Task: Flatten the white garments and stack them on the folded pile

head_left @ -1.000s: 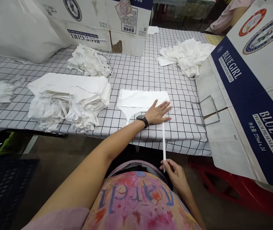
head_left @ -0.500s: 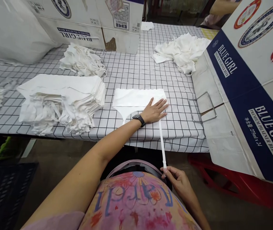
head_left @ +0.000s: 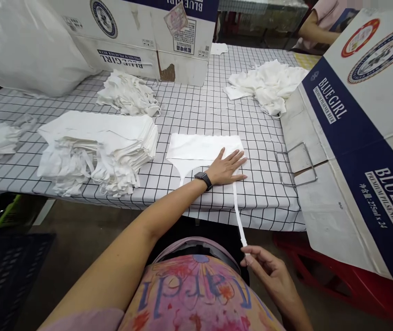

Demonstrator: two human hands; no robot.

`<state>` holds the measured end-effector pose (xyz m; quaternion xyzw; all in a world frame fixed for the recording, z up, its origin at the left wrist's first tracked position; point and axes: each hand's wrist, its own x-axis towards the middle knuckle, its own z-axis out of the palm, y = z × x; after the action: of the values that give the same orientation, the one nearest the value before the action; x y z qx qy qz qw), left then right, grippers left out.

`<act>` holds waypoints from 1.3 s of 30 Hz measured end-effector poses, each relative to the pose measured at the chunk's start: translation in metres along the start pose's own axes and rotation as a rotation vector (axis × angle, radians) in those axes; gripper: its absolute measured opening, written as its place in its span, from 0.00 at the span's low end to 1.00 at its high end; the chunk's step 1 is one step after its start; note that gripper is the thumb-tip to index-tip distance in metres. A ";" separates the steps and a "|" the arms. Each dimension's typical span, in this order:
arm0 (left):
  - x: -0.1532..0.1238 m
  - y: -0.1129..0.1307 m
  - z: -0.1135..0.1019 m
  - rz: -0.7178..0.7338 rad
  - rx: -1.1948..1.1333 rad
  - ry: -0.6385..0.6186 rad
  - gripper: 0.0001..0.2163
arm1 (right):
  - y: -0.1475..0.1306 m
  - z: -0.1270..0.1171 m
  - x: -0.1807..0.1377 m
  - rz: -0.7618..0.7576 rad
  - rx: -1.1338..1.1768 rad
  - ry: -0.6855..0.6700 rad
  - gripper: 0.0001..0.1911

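Left hand (head_left: 226, 166) lies open and flat on the cloth (head_left: 199, 147) on the table (head_left: 196, 105); right hand (head_left: 272, 276) pinches its strap (head_left: 238, 216).

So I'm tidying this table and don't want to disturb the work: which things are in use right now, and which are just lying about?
In use:
- white cloth piece, pressed flat by left hand
- its strap, end pinched by right hand

Lying about:
- folded stack
- loose piles
- boxes
- wire handle
- plastic bag
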<state>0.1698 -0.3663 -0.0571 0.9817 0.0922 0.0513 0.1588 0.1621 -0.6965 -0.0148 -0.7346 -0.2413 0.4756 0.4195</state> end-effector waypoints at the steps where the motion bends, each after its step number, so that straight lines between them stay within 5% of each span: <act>1: 0.000 0.000 0.000 0.002 0.001 0.000 0.36 | -0.005 -0.002 0.000 -0.017 0.002 -0.001 0.21; 12: -0.004 0.000 -0.012 0.012 -0.139 0.067 0.31 | -0.043 -0.009 0.050 -0.240 0.120 0.183 0.15; 17: -0.038 0.014 -0.034 -0.087 -0.537 0.295 0.17 | -0.073 -0.003 0.088 -0.331 0.274 0.282 0.13; 23: -0.082 0.051 -0.030 -0.061 -1.158 0.176 0.12 | -0.100 0.001 0.116 -0.344 0.380 0.302 0.10; 32: -0.078 0.072 -0.020 -0.217 -1.099 0.280 0.10 | -0.105 0.003 0.136 -0.280 0.333 0.332 0.15; 39: -0.087 0.054 -0.029 0.010 -0.741 0.212 0.10 | -0.101 0.003 0.148 -0.248 0.395 0.270 0.15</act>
<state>0.0898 -0.4256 -0.0186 0.8473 0.0785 0.1832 0.4922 0.2280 -0.5302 -0.0030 -0.6603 -0.1736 0.3561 0.6381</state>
